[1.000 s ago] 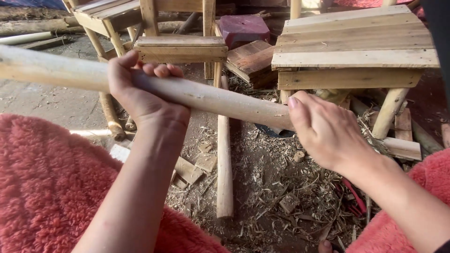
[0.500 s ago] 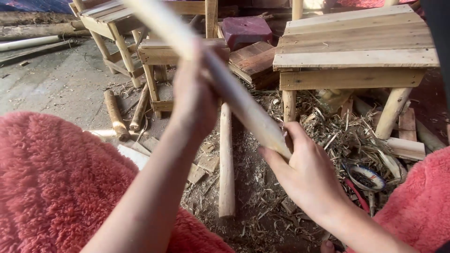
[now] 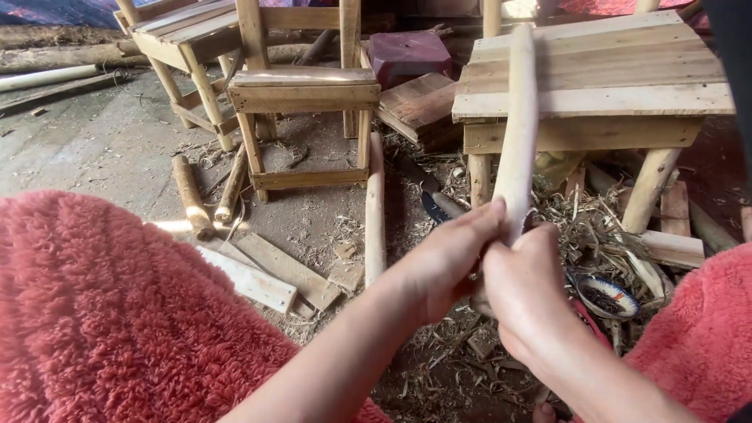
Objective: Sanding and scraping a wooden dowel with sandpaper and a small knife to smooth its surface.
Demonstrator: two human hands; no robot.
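A long, pale, peeled wooden pole point(image 3: 518, 125) points away from me, nearly upright in the picture. My left hand point(image 3: 448, 258) and my right hand point(image 3: 526, 286) both grip its near end, side by side. Its far end reaches over the plank-topped wooden stool point(image 3: 595, 74) at the right. My knees, covered in fluffy red cloth point(image 3: 117, 313), frame the view at the bottom left and right.
A small wooden chair point(image 3: 301, 86) stands at centre left, another behind it. A second peeled pole point(image 3: 375, 207) lies on the ground. Short logs point(image 3: 191, 196), board offcuts point(image 3: 274, 274), shavings, a small bowl point(image 3: 607, 296) and a dark blade point(image 3: 433, 205) litter the dirt floor.
The pole swung from lying across the view, left to right, to pointing away from me. My left hand slid down from its middle to the near end beside my right hand.
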